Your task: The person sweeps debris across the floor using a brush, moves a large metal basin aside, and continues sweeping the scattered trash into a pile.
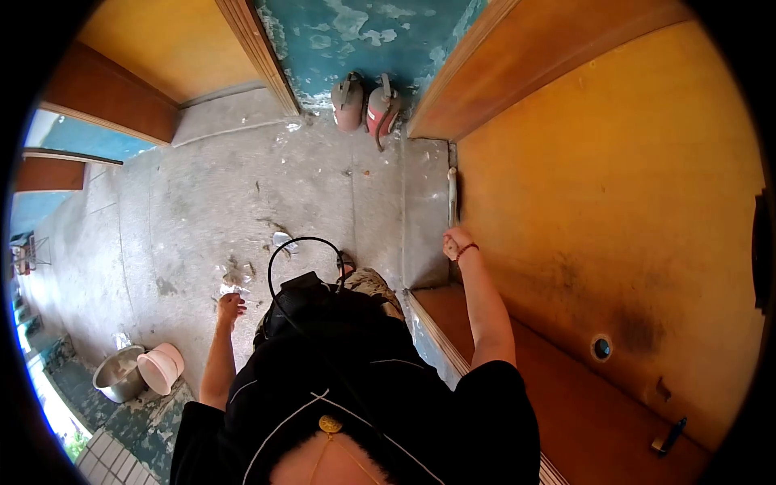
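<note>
My right hand (458,242), with a red bead bracelet at the wrist, is closed around the lower end of a slim pale tool (453,194). The tool extends away from me along the edge of the yellow-orange door (614,162), close to the grey threshold (426,210). I cannot make out what kind of tool it is. On the other side, my left hand (231,306) hangs low with its fingers curled in, and nothing shows in it. Beyond it on the floor lie whitish scraps (234,279).
Two dusty red fire extinguishers (347,109) stand against the peeling blue wall (356,40). A metal basin (121,373) and a pink bucket (161,368) are at the lower left. Paint flakes and debris (284,241) lie on the concrete floor (202,190). The door has a round lock hole (600,348).
</note>
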A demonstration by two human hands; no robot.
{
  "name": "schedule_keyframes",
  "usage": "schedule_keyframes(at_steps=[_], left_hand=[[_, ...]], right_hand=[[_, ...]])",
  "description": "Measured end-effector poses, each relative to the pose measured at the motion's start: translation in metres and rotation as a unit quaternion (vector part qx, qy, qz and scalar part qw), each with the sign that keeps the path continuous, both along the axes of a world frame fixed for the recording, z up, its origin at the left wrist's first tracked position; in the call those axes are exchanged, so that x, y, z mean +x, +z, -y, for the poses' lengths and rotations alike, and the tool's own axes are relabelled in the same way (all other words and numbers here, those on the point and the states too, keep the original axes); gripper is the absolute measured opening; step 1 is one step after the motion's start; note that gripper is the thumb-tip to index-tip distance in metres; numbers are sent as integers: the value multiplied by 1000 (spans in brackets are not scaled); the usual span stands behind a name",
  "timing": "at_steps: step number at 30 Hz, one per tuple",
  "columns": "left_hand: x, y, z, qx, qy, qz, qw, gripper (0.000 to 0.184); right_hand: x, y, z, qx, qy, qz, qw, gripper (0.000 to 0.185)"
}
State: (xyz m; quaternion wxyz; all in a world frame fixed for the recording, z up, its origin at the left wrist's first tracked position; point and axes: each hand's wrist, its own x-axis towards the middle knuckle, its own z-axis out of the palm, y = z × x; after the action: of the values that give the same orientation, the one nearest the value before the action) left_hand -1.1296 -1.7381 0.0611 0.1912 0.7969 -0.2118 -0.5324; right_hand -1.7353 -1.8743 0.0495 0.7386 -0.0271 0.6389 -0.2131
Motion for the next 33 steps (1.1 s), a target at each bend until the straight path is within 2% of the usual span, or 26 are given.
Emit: schedule_keyframes(at_steps=[2, 3, 5, 6, 8, 9, 10, 12, 13, 15, 18, 20, 22, 23, 24, 25, 26, 28, 29, 31, 33], left_hand=[[5, -4, -12, -2, 11, 6, 1000, 28], [6, -5, -19, 1, 17, 9, 1000, 26], [6, -6, -29, 23, 21, 16, 999, 24], [6, -7, -35, 34, 21, 14, 999, 23], [5, -11, -42, 50, 19, 9, 999, 23], [5, -13, -44, 65, 18, 5, 998, 22], [4, -15, -43, 67, 16, 2, 998, 22], [2, -15, -36, 75, 16, 4, 997, 21], [0, -13, -32, 58, 13, 4, 998, 22], [-4, -9, -19, 46, 17, -3, 999, 22], [-5, -1, -8, 24, 14, -9, 1000, 23], [-6, 4, -5, -5, 13, -8, 1000, 25], [-3, 2, -10, -7, 12, -10, 1000, 26], [-2, 1, -14, 2, 17, -4, 1000, 25], [-2, 1, -18, 10, 22, 3, 1000, 25], [-4, 1, -22, 9, 25, 4, 1000, 25], [-5, 2, -27, 18, 28, 10, 999, 25], [-10, 9, -34, 27, 34, 17, 999, 24], [-6, 6, -40, 32, 38, 13, 999, 24], [-1, 0, -49, 37, 44, 9, 998, 24], [0, -3, -56, 44, 52, 8, 998, 24]], right_hand=[[19, -14, -2, 37, -15, -88, 995, 19], [44, 46, -5, 15, 73, -172, 982, 23], [13, -6, -40, 61, 94, -71, 991, 22], [1, -4, -58, 40, 161, -135, 977, 24], [-32, 23, -80, 57, 200, -126, 970, 24], [-45, 53, -84, 94, 172, -53, 979, 23], [-48, 69, -91, 78, 143, -107, 981, 26], [-43, 102, -91, 66, -13, -46, 997, 22], [-43, 100, -91, 65, -12, -47, 997, 22], [-42, 94, -85, 75, -168, 148, 972, 20], [-28, 89, -63, 50, -200, 164, 965, 20], [-20, 79, -47, 38, -212, 138, 967, 19], [-19, 54, -29, 64, -233, 43, 969, 18], [-21, 32, -23, 65, -233, 44, 969, 18], [-25, 4, -16, 24, -183, 75, 980, 19], [-22, -4, -6, -18, -132, 107, 985, 20], [-17, -11, 4, -18, -130, 109, 985, 20], [13, -11, 19, 23, -99, 27, 994, 19], [28, -13, 18, 23, -99, 29, 994, 19], [52, -15, 8, -7, -27, -129, 991, 15], [61, -14, -12, -3, 4, -160, 987, 14]])
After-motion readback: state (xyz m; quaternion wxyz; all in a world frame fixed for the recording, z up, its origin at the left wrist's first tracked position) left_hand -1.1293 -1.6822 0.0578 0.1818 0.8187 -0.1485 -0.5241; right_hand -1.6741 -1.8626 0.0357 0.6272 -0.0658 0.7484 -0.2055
